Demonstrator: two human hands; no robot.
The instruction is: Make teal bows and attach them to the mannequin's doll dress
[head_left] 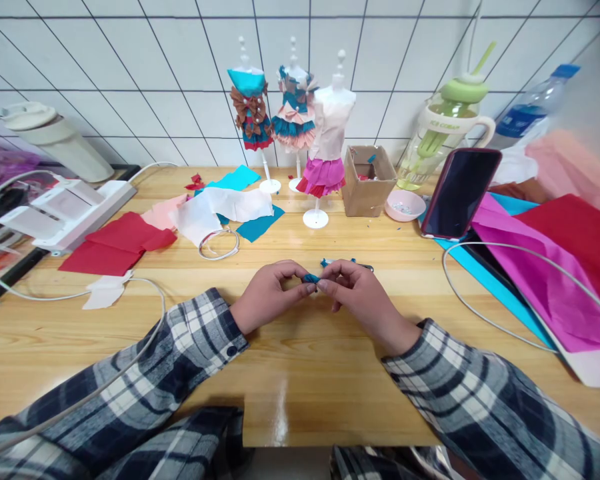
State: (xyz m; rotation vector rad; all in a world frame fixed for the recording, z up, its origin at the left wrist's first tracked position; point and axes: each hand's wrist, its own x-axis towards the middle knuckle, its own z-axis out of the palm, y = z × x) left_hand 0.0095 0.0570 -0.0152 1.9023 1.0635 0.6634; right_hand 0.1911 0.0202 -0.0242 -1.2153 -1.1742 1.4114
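Between my two hands is a small folded piece of teal crepe paper, just above the wooden table. My left hand pinches its left end with thumb and forefinger. Thumb and fingers of my right hand close on its right end. Just behind my right hand lie small teal scraps and a dark, slim tool, mostly hidden by the fingers. Farther back stands a white mini dress form with a pink and red ruffled skirt.
Two dressed mini forms stand by the tiled wall. A cardboard box, a pink bowl and a propped phone are right of them. Red paper and a wire coil lie left. A white cable crosses my left sleeve.
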